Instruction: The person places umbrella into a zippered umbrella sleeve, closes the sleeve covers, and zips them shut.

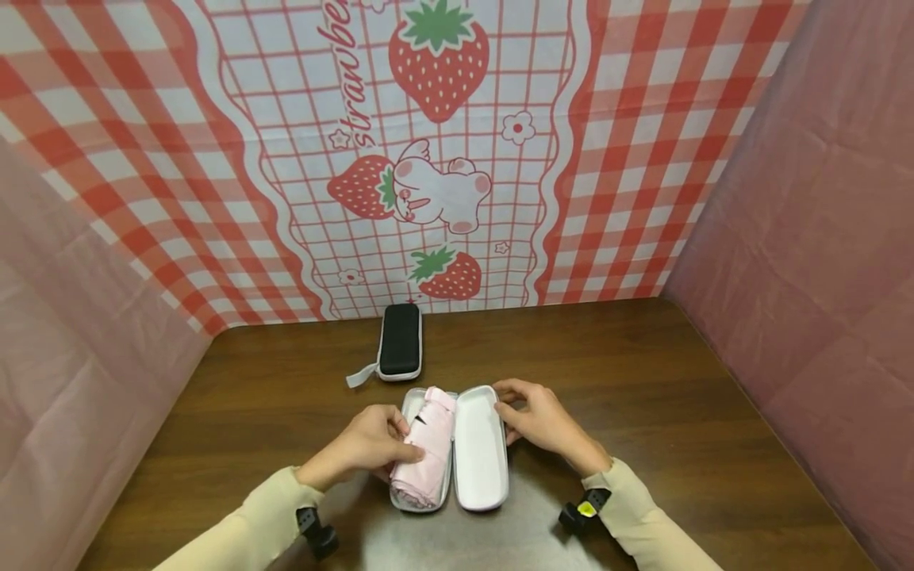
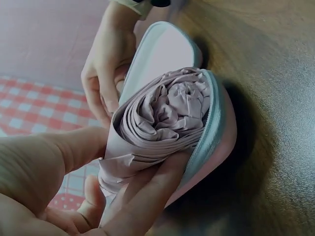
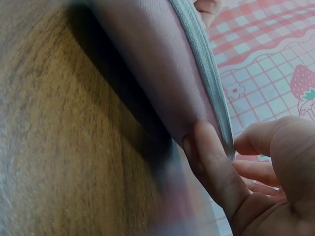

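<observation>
A pink zip case (image 3: 152, 64) with a white inside lies spread open on the table. In its left half sits a rolled pink fabric bundle (image 1: 426, 452) that looks like a furled compact umbrella, its layered, crumpled near end (image 2: 167, 105) facing the left wrist camera. My left hand (image 1: 378, 440) grips this roll from the left, thumb on top and fingers along the side by the case's zip edge. My right hand (image 1: 535, 416) pinches the far right edge of the white-lined lid (image 1: 481, 452), one finger on the pink outer shell and the thumb at the rim.
Behind the open case lies a closed black zip case (image 1: 401, 341) with a grey pull strap (image 1: 362, 375). The brown wooden table (image 1: 607, 349) meets a red checked strawberry cloth (image 1: 443, 198) at the back. Pink cloth walls (image 1: 807, 262) stand at both sides.
</observation>
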`<control>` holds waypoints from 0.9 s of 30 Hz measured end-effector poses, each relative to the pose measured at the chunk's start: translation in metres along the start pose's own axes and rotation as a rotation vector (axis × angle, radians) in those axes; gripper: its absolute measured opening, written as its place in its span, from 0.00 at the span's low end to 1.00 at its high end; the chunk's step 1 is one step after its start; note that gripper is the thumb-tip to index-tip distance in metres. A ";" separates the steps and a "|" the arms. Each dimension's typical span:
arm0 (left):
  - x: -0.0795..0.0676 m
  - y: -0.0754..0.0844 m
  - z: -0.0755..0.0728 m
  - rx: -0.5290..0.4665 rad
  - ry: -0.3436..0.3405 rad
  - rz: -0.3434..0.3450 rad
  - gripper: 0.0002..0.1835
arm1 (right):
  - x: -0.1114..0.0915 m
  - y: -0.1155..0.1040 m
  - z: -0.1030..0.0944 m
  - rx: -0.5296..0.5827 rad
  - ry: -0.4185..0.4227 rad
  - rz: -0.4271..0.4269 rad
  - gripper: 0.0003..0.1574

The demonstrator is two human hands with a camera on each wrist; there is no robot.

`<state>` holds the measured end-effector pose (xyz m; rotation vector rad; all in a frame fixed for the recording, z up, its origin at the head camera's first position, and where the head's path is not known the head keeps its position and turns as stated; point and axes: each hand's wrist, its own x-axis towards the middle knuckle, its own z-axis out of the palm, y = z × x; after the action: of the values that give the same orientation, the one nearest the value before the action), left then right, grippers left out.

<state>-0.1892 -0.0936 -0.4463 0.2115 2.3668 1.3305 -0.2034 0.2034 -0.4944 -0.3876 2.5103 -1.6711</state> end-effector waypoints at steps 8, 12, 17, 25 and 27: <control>0.000 0.006 0.005 0.295 0.090 0.110 0.31 | 0.000 -0.002 0.001 0.032 -0.007 -0.014 0.24; 0.000 0.010 0.006 0.402 0.099 0.185 0.40 | -0.002 -0.005 0.001 0.030 -0.002 -0.012 0.24; 0.003 0.015 0.008 0.423 0.092 0.187 0.37 | -0.002 -0.003 0.001 0.032 -0.021 -0.006 0.24; 0.002 0.012 0.008 0.402 0.142 0.152 0.31 | 0.000 -0.001 0.000 0.039 -0.013 -0.004 0.25; 0.001 0.012 0.008 0.382 0.135 0.128 0.31 | 0.000 -0.001 0.000 0.043 -0.014 -0.004 0.25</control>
<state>-0.1875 -0.0810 -0.4402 0.4003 2.7491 0.9585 -0.2031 0.2030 -0.4937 -0.3986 2.4607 -1.7150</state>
